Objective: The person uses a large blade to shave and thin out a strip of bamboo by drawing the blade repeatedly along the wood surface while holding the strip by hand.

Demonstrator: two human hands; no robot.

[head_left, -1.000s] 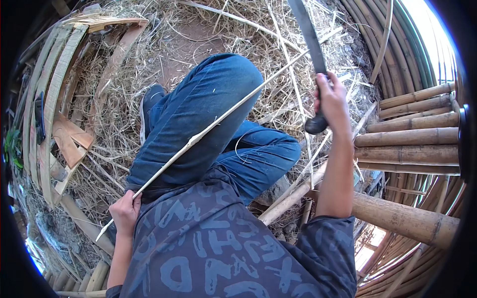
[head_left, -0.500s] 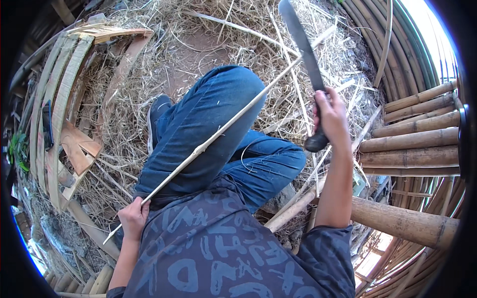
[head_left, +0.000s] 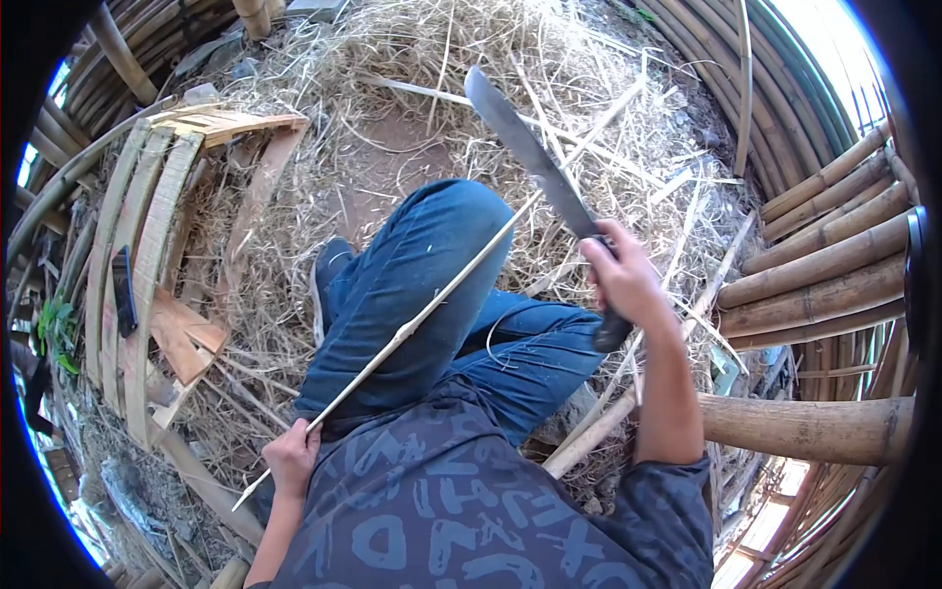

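My left hand [head_left: 291, 456] is closed around the lower end of a long, pale bamboo strip [head_left: 405, 332], at my left hip. From there the strip slants up across my raised knee toward the far right, with a knobby joint partway along. My right hand [head_left: 622, 273] grips the dark handle of a machete [head_left: 538, 160]. Its broad blade points to the far left and crosses over the strip's far part; whether blade and strip touch, I cannot tell. Loose thin shavings lie on my jeans [head_left: 538, 334].
Bamboo shavings [head_left: 500, 49] cover the ground ahead. On the left stands a wooden slatted frame [head_left: 152, 245] with a phone-like dark object [head_left: 125, 292] on it. Bamboo poles [head_left: 814, 285] are stacked at right, and one thick pole [head_left: 805, 429] juts in beside my right elbow.
The machete has swung left and down, so its blade now lies across the strip's far part. My left hand still holds the strip. The whole view has shifted slightly.
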